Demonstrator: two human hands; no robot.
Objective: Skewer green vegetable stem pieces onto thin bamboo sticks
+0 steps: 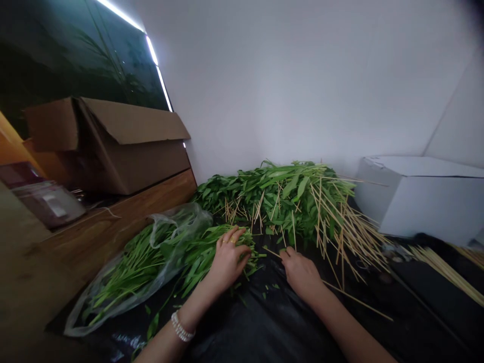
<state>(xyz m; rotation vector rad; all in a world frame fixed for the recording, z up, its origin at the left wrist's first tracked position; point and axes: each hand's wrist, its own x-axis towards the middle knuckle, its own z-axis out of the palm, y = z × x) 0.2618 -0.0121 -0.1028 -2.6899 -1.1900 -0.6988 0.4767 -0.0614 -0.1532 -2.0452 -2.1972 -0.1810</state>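
My left hand (229,254), with a ring and a white beaded bracelet, reaches over a loose bunch of leafy green stems (198,257). Its fingers are curved and spread, touching the cut ends. My right hand (300,272) is closed in a pinch around a thin bamboo skewer (357,302), which slants from near the greens to below my wrist. Behind both hands lies a large heap of greens (260,194) with many skewers (351,237) sticking out of it, mostly toward the right.
A clear plastic bag (109,275) with more greens lies at the left. Black plastic sheeting (260,327) covers the work surface. An open cardboard box (147,156) stands on a wooden ledge; a white box (434,196) and more sticks (446,269) are at the right.
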